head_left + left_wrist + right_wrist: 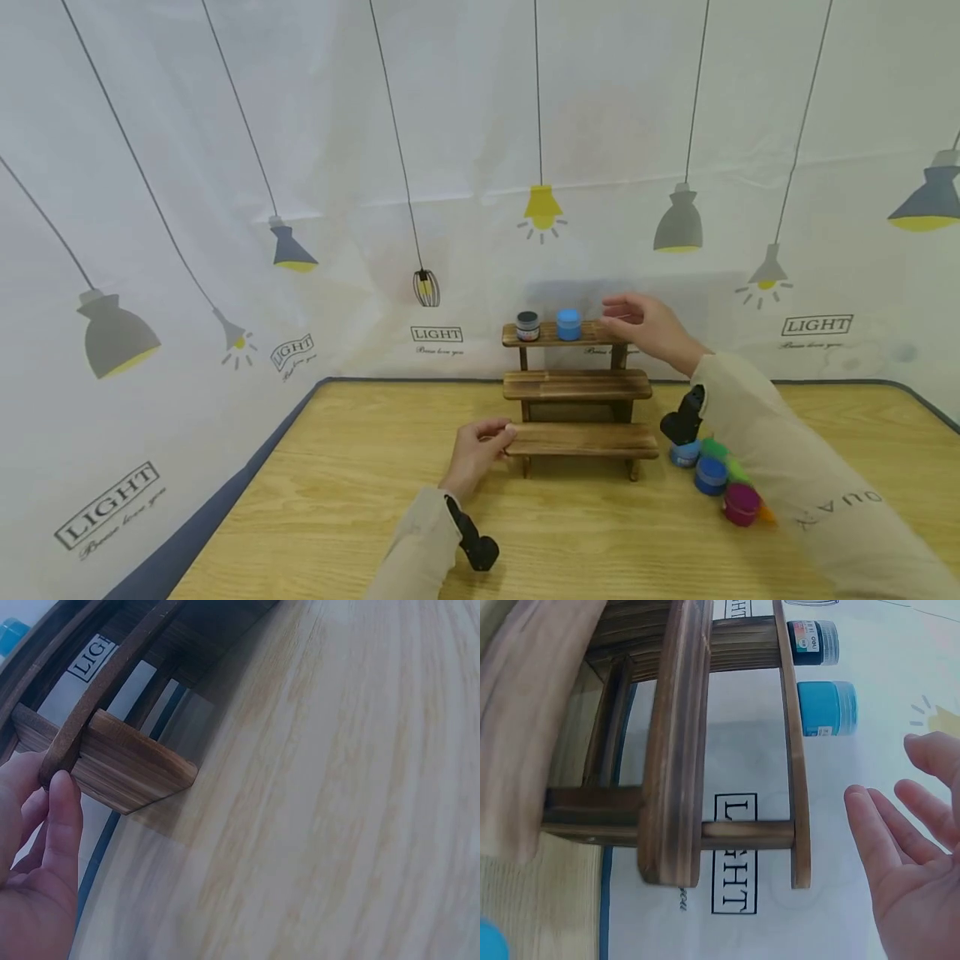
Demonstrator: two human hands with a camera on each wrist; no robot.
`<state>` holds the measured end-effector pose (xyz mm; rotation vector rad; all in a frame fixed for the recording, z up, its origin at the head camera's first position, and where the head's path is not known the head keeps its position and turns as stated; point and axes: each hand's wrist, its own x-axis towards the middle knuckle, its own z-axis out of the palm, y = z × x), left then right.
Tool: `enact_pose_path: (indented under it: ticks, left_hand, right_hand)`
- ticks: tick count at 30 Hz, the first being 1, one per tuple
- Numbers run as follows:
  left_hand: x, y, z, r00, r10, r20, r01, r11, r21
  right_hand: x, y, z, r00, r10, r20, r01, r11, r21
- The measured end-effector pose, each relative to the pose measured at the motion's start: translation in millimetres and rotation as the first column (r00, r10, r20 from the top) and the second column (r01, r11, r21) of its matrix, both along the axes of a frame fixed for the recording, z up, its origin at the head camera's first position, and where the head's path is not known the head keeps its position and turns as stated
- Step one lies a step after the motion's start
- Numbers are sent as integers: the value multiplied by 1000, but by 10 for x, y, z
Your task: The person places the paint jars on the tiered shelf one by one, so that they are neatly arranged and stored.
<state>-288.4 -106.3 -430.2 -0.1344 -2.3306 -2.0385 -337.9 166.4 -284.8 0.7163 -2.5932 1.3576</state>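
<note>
Beige sleeves (810, 483) are occupying the foreground, nearest the camera. From where I am standing, the three-tier wooden stand (592, 385) is resting upright on the surface (360, 467), in front of the printed backdrop (480, 125). The left hand (476, 452) is pinching the left end of its lowest board; the right hand (651, 327) is hovering near the right end of the top board, fingers spread and gripping nothing. Both hands are working well apart.

Handling: the open frame is probably offering stiffness and low weight, its wood likely giving fingers fair purchase. For lifting, the board ends are presenting the safest hold, best taken on both sides at once. Tilting is likely risking the light-blue jar (568, 325) and the dark jar (528, 327), which are standing near each other on the top board; their smooth walls are probably calling for a grip around the sides.

Appearance: the stand is showing brown boards with darker streaks and rounded corners, stepping upward toward the backdrop.
</note>
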Motion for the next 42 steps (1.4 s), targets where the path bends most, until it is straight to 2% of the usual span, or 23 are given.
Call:
enact_pose_path:
  ticks: [5,12,14,16,21,23,28,33,35,42]
  left_hand:
    - [7,-2,4,1000,-17,10,17,1000,9]
    - [154,33,200,1000,-23,-3,22,1000,-8]
    - [180,38,224,1000,-18,-4,18,1000,-17]
    - [158,28,176,1000,-19,-3,19,1000,-10]
    - [10,2,-53,1000,-18,4,18,1000,1]
    - [-11,4,-66,1000,-17,2,17,1000,-2]
    - [66,6,92,1000,-17,4,17,1000,2]
    - [182,29,248,1000,-6,22,6,1000,-5]
    - [203,38,278,1000,-7,19,7,1000,-7]
    - [200,46,280,1000,-16,16,16,1000,-22]
  right_hand:
    - [150,155,-41,1000,-10,-16,9,1000,-2]
    - [354,359,-123,1000,11,-14,-12,1000,-28]
    - [416,417,-169,1000,14,-6,-14,1000,-23]
    - [489,478,-223,1000,10,5,-10,1000,-10]
    - [669,646,-364,1000,1,-24,0,1000,27]
    - [734,726,-425,1000,-14,-10,14,999,39]
    - [858,954,-624,998,-32,46,29,997,71]
    - [955,1140,-836,1000,-28,-10,29,994,105]
    - [985,1185,-900,999,-35,-20,37,992,120]
    - [1025,1272,-1064,991,-113,74,96,975,202]
